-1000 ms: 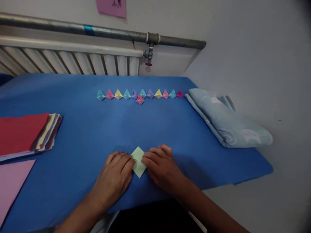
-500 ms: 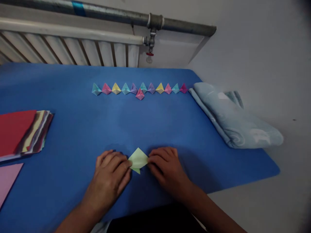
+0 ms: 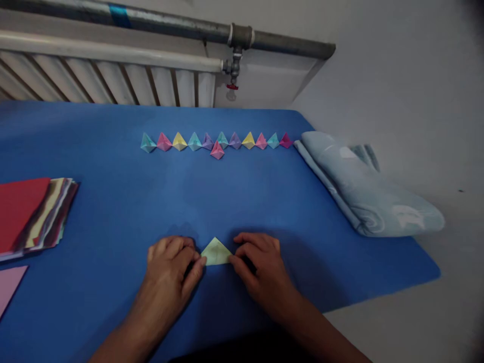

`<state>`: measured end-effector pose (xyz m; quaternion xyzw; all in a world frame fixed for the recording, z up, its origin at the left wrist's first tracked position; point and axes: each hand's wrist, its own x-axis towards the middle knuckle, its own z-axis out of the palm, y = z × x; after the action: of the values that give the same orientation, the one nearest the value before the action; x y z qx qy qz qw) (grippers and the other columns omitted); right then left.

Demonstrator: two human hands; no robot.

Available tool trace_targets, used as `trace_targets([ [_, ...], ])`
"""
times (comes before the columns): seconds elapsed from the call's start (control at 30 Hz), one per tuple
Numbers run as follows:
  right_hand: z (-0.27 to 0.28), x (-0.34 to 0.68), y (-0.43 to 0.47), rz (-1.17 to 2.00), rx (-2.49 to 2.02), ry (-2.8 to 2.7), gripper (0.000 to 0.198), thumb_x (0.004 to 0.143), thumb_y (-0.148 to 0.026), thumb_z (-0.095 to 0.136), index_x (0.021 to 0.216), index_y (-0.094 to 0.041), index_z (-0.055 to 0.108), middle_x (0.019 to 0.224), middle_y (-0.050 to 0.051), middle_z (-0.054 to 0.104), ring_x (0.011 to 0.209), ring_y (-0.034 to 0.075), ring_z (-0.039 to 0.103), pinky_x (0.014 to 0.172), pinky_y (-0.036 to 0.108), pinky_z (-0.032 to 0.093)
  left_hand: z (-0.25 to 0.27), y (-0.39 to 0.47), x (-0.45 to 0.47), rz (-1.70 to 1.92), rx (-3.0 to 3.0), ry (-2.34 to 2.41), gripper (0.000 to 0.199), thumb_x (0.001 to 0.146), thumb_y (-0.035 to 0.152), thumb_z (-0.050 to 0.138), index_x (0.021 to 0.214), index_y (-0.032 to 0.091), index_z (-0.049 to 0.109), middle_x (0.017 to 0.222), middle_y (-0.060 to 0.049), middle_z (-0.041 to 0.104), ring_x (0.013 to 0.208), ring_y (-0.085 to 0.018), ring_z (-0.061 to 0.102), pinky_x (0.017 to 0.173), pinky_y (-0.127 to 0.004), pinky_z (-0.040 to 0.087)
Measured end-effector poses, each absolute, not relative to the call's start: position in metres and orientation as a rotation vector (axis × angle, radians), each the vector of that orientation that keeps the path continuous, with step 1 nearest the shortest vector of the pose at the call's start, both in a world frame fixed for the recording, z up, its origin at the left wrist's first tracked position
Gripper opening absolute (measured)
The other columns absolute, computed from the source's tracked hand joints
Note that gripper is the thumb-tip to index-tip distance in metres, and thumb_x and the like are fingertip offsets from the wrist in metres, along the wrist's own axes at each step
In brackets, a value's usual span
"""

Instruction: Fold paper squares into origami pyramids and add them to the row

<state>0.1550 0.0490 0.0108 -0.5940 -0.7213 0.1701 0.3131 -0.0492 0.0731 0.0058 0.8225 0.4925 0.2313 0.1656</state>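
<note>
A small light-green piece of origami paper [image 3: 216,253], folded to a triangle with its point away from me, lies on the blue table near its front edge. At the paper's left corner, my left hand [image 3: 172,269] pinches it between thumb and curled fingers. My right hand [image 3: 262,269] has its thumb and a finger on the right corner, the other fingers bent above. Farther back stands a row of several small folded paper pieces in teal, pink, yellow and purple, among them a magenta one [image 3: 286,140]. One pink folded piece [image 3: 217,150] sits just in front of the row.
On the left lie a stack of coloured paper [image 3: 22,214] and a pink sheet [image 3: 11,287]. A folded pale-blue cloth [image 3: 363,189] rests along the right edge against the wall. Behind the blue table [image 3: 113,201] are a white radiator [image 3: 132,83] and a metal pipe [image 3: 170,22].
The green paper has gone from a diamond with a flap below to a flat-bottomed triangle, its lower part folded out of sight. Both hands stay at its corners; the view has shifted slightly.
</note>
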Motion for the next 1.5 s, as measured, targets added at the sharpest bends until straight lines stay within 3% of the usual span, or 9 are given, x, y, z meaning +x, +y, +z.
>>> trace_targets([
  [0.93, 0.008, 0.15, 0.051, 0.306, -1.661, -1.988, 0.02, 0.086, -0.022, 0.06, 0.067, -0.02, 0.052, 0.099, 0.004, 0.066, 0.094, 0.022, 0.058, 0.082, 0.039, 0.036, 0.01, 0.076, -0.039, 0.585, 2.462, 1.513, 0.021, 0.087, 0.029, 0.051, 0.069, 0.021, 0.058, 0.086, -0.005, 0.061, 0.082, -0.024, 0.05, 0.069, -0.04, 0.038],
  [1.13, 0.016, 0.147, 0.048, 0.199, -1.515, -1.981, 0.013, 0.091, -0.021, 0.051, 0.081, -0.021, 0.059, 0.094, 0.005, 0.066, 0.09, 0.021, 0.057, 0.079, 0.038, 0.037, 0.01, 0.076, -0.037, 0.549, 2.485, 1.542, 0.02, 0.086, 0.027, 0.053, 0.068, 0.021, 0.058, 0.083, -0.005, 0.06, 0.079, -0.024, 0.049, 0.068, -0.041, 0.038],
  [1.27, 0.022, 0.137, 0.049, 0.33, -1.308, -2.161, 0.019, 0.093, -0.014, 0.044, 0.089, -0.019, 0.062, 0.085, 0.004, 0.066, 0.078, 0.017, 0.056, 0.072, 0.033, 0.04, 0.011, 0.076, -0.036, 0.506, 2.464, 1.555, 0.019, 0.086, 0.027, 0.052, 0.069, 0.02, 0.057, 0.083, -0.006, 0.06, 0.079, -0.025, 0.048, 0.068, -0.042, 0.037],
  [1.5, 0.011, 0.127, 0.055, 0.469, -1.422, -2.163, 0.015, 0.091, -0.013, 0.048, 0.092, -0.018, 0.063, 0.087, 0.005, 0.067, 0.082, 0.017, 0.06, 0.076, 0.031, 0.044, 0.009, 0.075, -0.038, 0.537, 2.453, 1.536, 0.019, 0.088, 0.027, 0.05, 0.071, 0.02, 0.058, 0.084, -0.006, 0.06, 0.081, -0.025, 0.047, 0.069, -0.041, 0.036],
])
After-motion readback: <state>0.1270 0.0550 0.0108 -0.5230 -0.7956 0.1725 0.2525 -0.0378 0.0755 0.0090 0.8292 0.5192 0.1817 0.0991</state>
